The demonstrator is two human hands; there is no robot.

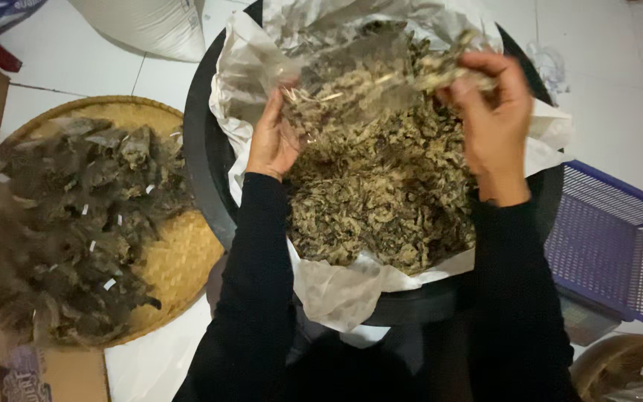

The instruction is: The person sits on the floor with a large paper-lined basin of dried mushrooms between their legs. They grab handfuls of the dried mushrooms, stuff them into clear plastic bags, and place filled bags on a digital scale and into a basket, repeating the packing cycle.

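Woven tray [176, 257] of dark filled packets [76, 223] at left; purple plastic basket [619, 238] right; white sack [150, 26] top-left.

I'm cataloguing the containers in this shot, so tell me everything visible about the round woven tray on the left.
The woven tray is round, shallow and plaited from pale tan strips that look like bamboo, with a thicker bound rim. It lies flat on the white tiled floor, left of the black tub, its edge close against the tub. A heap of small clear packets filled with dark dried leaves covers most of it, leaving only the right side and rim bare. Neither hand touches it.
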